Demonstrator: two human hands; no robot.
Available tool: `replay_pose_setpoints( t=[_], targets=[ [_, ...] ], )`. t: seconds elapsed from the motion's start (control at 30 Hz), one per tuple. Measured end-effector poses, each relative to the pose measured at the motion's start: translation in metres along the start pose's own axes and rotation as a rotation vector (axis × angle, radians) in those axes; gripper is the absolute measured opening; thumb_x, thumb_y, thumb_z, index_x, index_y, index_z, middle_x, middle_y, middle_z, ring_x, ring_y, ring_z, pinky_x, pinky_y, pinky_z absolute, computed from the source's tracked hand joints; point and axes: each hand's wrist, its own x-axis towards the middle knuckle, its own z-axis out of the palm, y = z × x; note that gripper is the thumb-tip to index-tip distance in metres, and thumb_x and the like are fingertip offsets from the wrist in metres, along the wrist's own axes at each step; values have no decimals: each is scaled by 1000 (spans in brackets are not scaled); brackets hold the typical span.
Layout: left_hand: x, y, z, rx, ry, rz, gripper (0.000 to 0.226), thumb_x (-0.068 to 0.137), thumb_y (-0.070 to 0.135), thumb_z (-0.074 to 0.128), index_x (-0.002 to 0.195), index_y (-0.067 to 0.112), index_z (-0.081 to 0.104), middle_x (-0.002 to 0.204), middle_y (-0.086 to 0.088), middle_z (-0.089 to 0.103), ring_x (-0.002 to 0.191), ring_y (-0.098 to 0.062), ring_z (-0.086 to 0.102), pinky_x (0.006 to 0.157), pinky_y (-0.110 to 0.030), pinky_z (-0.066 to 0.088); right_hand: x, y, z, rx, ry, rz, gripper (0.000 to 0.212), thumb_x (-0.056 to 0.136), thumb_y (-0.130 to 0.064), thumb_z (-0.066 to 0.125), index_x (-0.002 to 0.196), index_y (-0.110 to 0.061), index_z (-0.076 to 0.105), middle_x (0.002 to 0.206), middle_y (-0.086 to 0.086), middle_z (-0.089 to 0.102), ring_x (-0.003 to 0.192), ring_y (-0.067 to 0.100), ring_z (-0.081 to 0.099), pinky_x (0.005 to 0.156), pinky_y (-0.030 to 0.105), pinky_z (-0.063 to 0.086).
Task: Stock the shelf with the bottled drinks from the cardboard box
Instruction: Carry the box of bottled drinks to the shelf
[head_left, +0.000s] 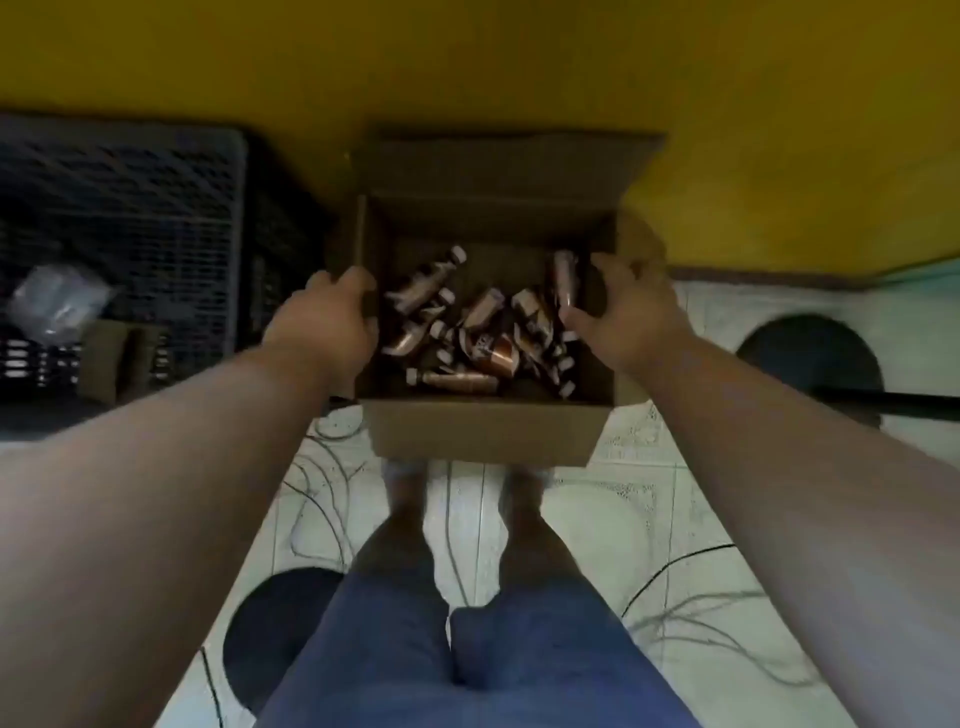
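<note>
An open cardboard box (483, 436) sits low in front of my feet, next to a yellow wall. Several brown bottled drinks (467, 338) with white caps lie jumbled on its bottom. My left hand (327, 322) grips the box's left wall, fingers curled over the rim. My right hand (623, 312) holds the right wall, fingertips reaching inside close to a bottle standing on end (565, 275). Whether the box rests on the floor or is lifted I cannot tell. No shelf is in view.
A black plastic crate (130, 218) stands at the left with a clear plastic bag (52, 301) in it. The yellow wall (519, 62) closes the far side. Thin cables (322, 499) and dark round patches (810, 353) lie on the white tiled floor.
</note>
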Motion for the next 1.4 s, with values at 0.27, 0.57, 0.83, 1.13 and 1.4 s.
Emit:
replay_pose_setpoints(
  t=[0.27, 0.57, 0.83, 1.13, 1.4],
  targets=[
    [82, -10, 99, 154, -92, -162, 68, 89, 48, 53, 145, 40, 14, 152, -26, 13, 117, -55, 43, 92, -55, 44, 87, 64, 96, -151, -92, 200, 72, 87, -55, 59, 147, -37, 23, 143, 22, 34, 125, 46, 43, 100, 53, 44],
    [122, -42, 123, 73, 63, -84, 78, 87, 37, 63, 146, 51, 13, 123, -28, 50, 103, -51, 55, 83, -53, 49, 120, 94, 119, -53, -15, 137, 75, 84, -39, 72, 148, -30, 34, 135, 14, 58, 119, 38, 57, 96, 50, 50],
    [131, -50, 113, 27, -8, -91, 45, 89, 14, 57, 132, 27, 56, 130, -18, 58, 114, -41, 55, 94, -47, 48, 124, 98, 116, -185, 27, 131, 60, 94, -10, 54, 148, -29, 37, 131, 26, 56, 115, 47, 55, 91, 52, 50],
    [36, -26, 52, 86, 76, -87, 62, 91, 12, 55, 145, 35, 36, 134, -17, 54, 110, -41, 57, 82, -48, 54, 49, 90, 53, -243, 12, 85, 62, 93, -10, 52, 149, -31, 35, 136, 22, 54, 119, 45, 53, 94, 48, 49],
    [-99, 28, -76, 66, 170, -66, 68, 88, 11, 59, 143, 43, 35, 133, -11, 57, 108, -33, 61, 79, -43, 57, -109, 83, -74, -248, 127, 214, 60, 94, -15, 55, 147, -37, 36, 134, 15, 57, 110, 35, 60, 75, 39, 54]
  ],
)
